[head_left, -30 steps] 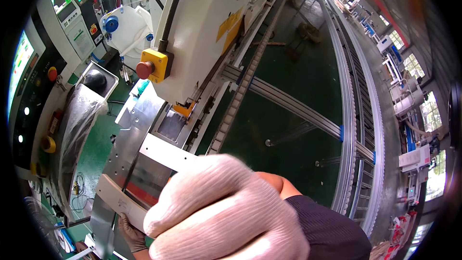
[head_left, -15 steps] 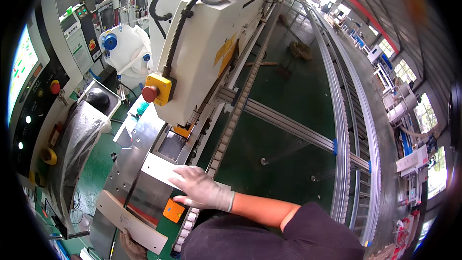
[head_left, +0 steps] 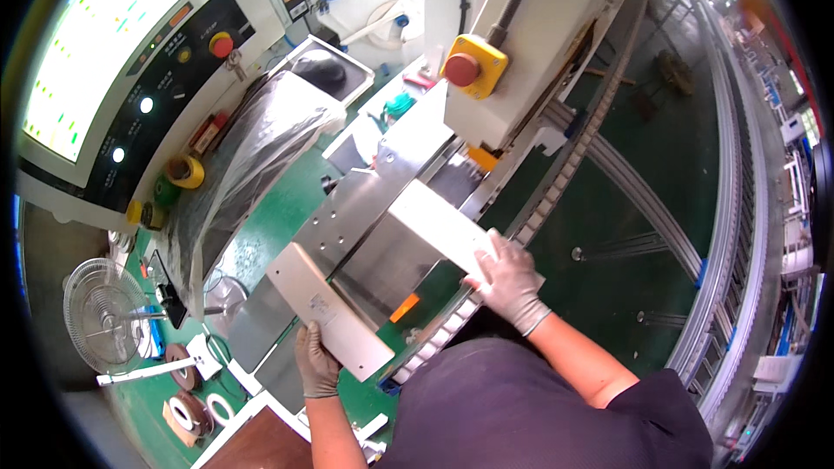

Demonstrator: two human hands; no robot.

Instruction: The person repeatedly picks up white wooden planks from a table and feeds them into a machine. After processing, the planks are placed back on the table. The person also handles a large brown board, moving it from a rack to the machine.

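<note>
My left hand (head_left: 317, 363), in a grey work glove, grips the lower long edge of a beige, slightly curved board (head_left: 334, 317) with a small label on its face. The board lies tilted over the metal machine table (head_left: 347, 213), its underside hidden. My right hand (head_left: 508, 282), in a pale glove, is closed over the near right end of a narrow white board (head_left: 441, 224), thumb at one edge and fingers across the other. That board's far end rests on the metal table beside the machine head, and its near end reaches over the roller track.
A white machine head (head_left: 512, 43) with a red-knobbed yellow switch box (head_left: 474, 67) stands ahead. The roller track (head_left: 556, 187) runs past the table's right side. At the left are a control panel with a screen (head_left: 100, 43), a plastic-draped stand (head_left: 252, 156) and a fan (head_left: 106, 317).
The view has swung left, bringing the screen, fan and left forearm into sight. My right hand sits closer to the white board's near end. My left hand still holds the beige board.
</note>
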